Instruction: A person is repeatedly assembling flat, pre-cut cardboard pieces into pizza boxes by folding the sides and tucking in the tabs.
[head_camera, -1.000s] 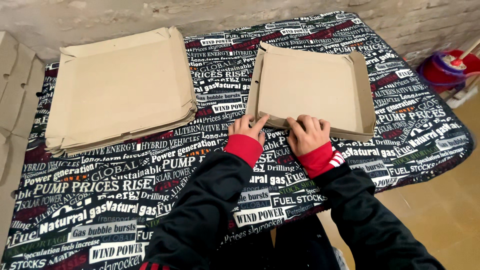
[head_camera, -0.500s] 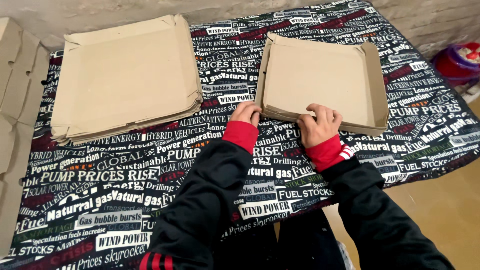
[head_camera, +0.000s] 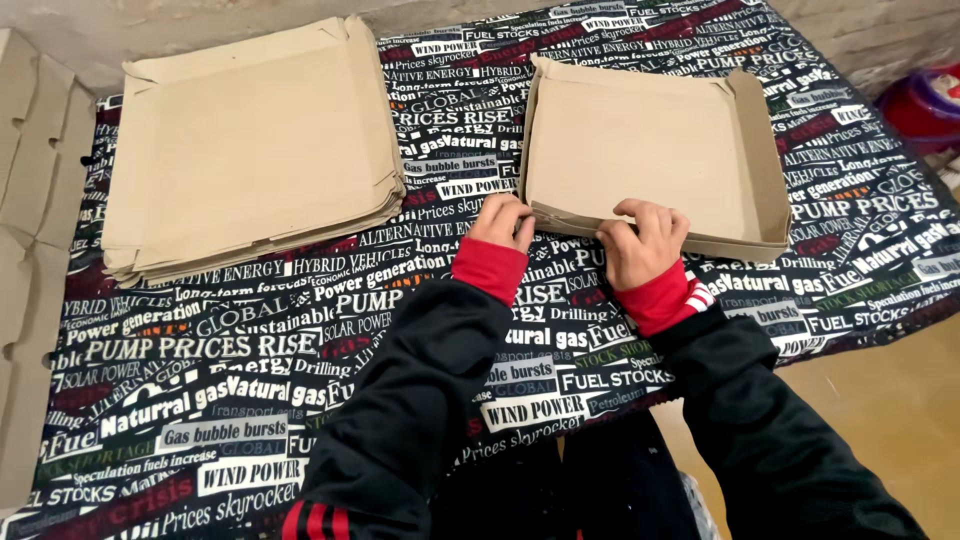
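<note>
Head camera view, looking down at a surface (head_camera: 300, 340) covered by a dark cloth printed all over with white, red and grey lettering. Two bare hands reach forward from black sleeves with red cuffs. Both rest on the near edge of a shallow, square, brown cardboard box (head_camera: 650, 150), which lies open on the right half of the surface with its low side walls partly raised. The left hand (head_camera: 503, 220) is curled, its fingers pinched tight on the near flap close to the box's left corner. The right hand (head_camera: 643, 240) sits just beside it, a little further right, fingers bent over and pressed down on the same folded flap, its grip closed on the cardboard edge. On the left half of the surface, well apart from the hands, lies a stack of flat cardboard sheets (head_camera: 250, 150) of the same brown colour, their edges slightly uneven. More flat cardboard pieces (head_camera: 25, 300) lie past the left edge of the surface. A red and purple container (head_camera: 925, 105) shows at the far right, partly cut off.
</note>
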